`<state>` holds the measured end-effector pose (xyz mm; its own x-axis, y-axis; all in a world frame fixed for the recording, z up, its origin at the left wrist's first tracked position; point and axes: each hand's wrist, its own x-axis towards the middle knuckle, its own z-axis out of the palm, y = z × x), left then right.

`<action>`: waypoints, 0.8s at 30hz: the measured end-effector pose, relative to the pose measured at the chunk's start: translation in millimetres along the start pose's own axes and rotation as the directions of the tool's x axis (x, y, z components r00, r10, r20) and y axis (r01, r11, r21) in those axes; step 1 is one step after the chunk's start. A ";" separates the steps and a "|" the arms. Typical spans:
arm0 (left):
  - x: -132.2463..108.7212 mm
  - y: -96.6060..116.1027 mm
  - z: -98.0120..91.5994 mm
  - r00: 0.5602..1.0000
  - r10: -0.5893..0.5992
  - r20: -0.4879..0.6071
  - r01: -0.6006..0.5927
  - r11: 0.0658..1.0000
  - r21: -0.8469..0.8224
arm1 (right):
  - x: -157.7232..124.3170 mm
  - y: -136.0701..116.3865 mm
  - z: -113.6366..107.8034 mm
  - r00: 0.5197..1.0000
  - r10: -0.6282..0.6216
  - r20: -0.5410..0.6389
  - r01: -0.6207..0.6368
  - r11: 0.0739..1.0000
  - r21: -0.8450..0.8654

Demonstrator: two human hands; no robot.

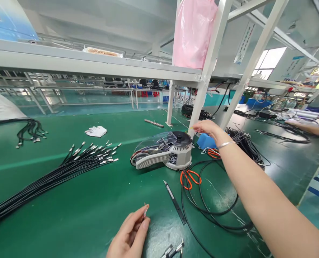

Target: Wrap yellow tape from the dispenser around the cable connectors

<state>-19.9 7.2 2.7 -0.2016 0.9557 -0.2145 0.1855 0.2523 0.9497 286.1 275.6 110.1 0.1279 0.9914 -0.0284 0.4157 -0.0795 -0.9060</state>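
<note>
My left hand is closed in a pinch at the bottom middle, holding a small, thin, pale piece with a reddish tint; its exact kind is too small to tell. Stretched out past the tape dispenser, my right hand has its fingers drawn together beside the white post. A tiny yellow spot shows at those fingertips, too small to name. A utility knife lies between my left hand and a loop of black cable. Metal cable connectors are near my left hand.
Orange-handled scissors lie before the dispenser, and a blue mask behind it. A bundle of black cables spreads at left, near a white glove. White posts carry a shelf. Another person's arm is at far right.
</note>
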 end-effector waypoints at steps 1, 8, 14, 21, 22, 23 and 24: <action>-2.6 3.9 1.0 1.000 0.017 -0.019 -0.016 1.000 0.021 | -17.6 2.8 0.3 0.998 -0.039 -0.047 0.041 0.998 0.043; -21.9 13.5 9.9 0.979 0.169 -0.114 -0.157 0.982 0.104 | -248.8 47.5 92.7 0.991 -0.096 0.094 0.035 0.859 0.512; -33.2 7.1 16.3 0.920 0.331 -0.210 -0.296 0.938 0.182 | -343.3 67.4 160.0 0.985 -0.055 0.166 -0.089 0.658 0.748; -35.3 3.5 16.4 0.736 0.667 -0.117 -0.572 0.705 0.420 | -357.6 56.6 170.6 0.981 -0.158 0.110 0.001 0.575 0.818; -35.2 2.9 16.0 0.714 0.691 -0.114 -0.588 0.679 0.440 | -359.3 55.2 172.2 0.980 -0.164 0.110 0.001 0.562 0.827; -35.1 2.6 15.5 0.689 0.716 -0.110 -0.605 0.653 0.455 | -360.6 54.0 173.9 0.980 -0.167 0.111 0.000 0.551 0.834; -35.0 2.6 15.1 0.666 0.738 -0.106 -0.623 0.628 0.466 | -361.4 53.2 175.5 0.979 -0.168 0.112 -0.003 0.542 0.840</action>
<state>2.2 -23.3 9.2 -0.0987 0.8068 0.5825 0.6906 -0.3659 0.6238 103.9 -68.7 -1.9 -0.0454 0.9960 0.0774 -0.5316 0.0415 -0.8460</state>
